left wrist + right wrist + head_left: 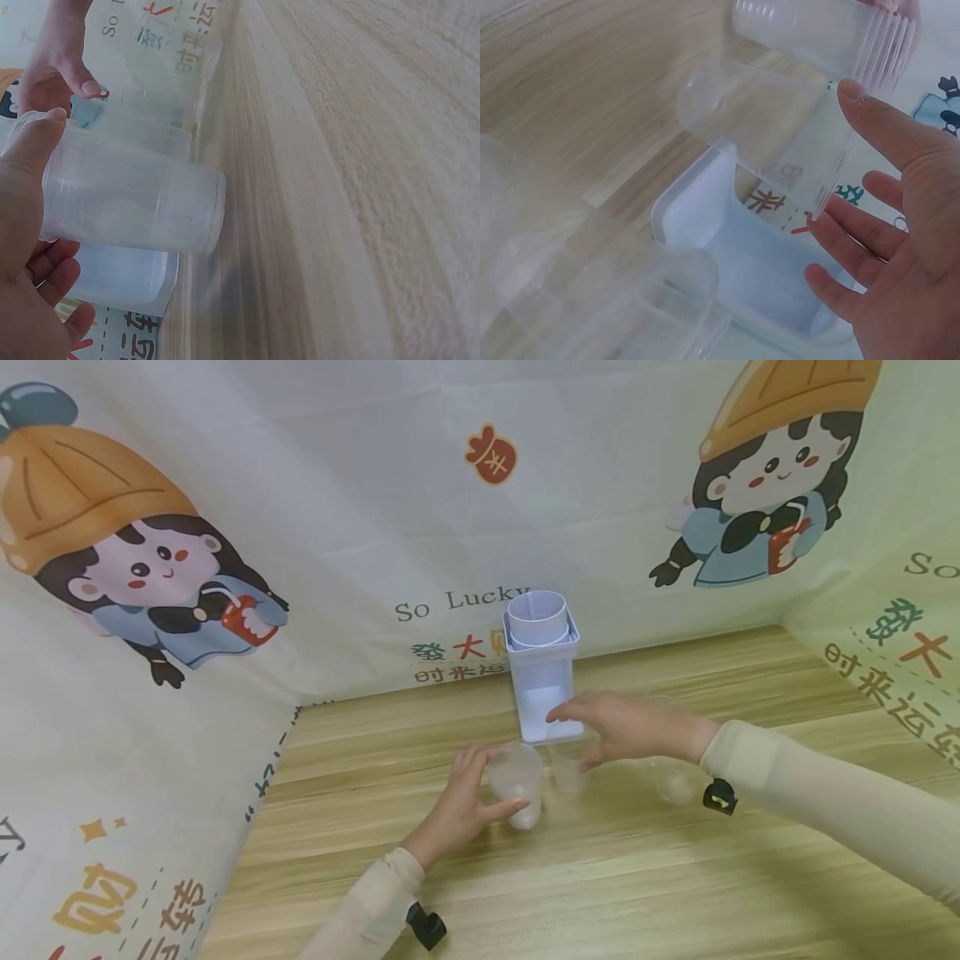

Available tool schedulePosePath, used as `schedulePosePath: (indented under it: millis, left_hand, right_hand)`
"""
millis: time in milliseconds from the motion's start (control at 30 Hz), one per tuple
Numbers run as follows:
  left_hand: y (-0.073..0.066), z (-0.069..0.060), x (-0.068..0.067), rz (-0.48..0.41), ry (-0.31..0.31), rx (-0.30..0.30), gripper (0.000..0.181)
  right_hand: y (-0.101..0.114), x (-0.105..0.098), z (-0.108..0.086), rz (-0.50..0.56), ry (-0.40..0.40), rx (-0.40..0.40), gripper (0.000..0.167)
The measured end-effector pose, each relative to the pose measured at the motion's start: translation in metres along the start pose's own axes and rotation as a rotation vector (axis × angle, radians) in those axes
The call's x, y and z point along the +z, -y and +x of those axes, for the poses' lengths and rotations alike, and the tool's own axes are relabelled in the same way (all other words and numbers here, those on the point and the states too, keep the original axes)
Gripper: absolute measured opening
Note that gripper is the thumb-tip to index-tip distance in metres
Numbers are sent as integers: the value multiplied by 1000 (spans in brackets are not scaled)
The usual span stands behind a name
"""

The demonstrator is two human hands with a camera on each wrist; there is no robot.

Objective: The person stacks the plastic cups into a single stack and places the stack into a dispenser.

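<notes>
Desk [465, 893]: 1, wood-grain. White plastic stand [541, 670]: 1, far centre. Hands: 2. Right hand [622, 725] spread across rim of 1 clear plastic cup [567, 768], near stand; cannot tell whether gripping. Left hand [461, 802] grips 1 nested cup stack [517, 772], just left; cups within uncountable.

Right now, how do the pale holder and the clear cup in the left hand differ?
- Look: the pale holder is opaque; the clear cup is see-through.
- Shape: the holder is boxy with a round collar on top; the cup is round and tapers downward.
- Size: the holder is clearly taller than the cup.

Shared: both are upright.
</notes>
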State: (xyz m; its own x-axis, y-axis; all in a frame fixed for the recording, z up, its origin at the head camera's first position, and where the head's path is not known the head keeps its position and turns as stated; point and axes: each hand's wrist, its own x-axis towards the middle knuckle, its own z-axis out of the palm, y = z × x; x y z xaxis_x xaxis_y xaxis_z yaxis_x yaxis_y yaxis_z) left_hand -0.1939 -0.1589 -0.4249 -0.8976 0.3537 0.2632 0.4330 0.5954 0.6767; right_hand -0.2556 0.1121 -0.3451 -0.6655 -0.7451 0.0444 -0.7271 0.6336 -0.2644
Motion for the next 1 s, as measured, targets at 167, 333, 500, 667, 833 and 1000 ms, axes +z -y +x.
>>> schedulePosePath:
  millis: [167, 333, 500, 667, 833, 1000]
  left_hand:
    - [0, 0, 1, 3, -4, 2, 69]
    - [0, 1, 1, 8, -5, 3, 68]
    - [0, 1, 1, 8, -6, 5, 68]
    - [0, 1, 1, 6, -8, 8, 68]
    - [0, 1, 1, 2, -12, 11, 68]
    - [0, 1, 1, -2, -13, 13, 68]
  right_hand:
    - [3, 3, 1, 4, -19, -33, 74]
    - [6, 2, 1, 24, -31, -53, 74]
    - [5, 2, 2, 25, -33, -55, 74]
    - [6, 2, 1, 22, -40, -56, 74]
    - [7, -1, 0, 23, -51, -63, 74]
    - [9, -5, 1, 24, -62, -80, 75]
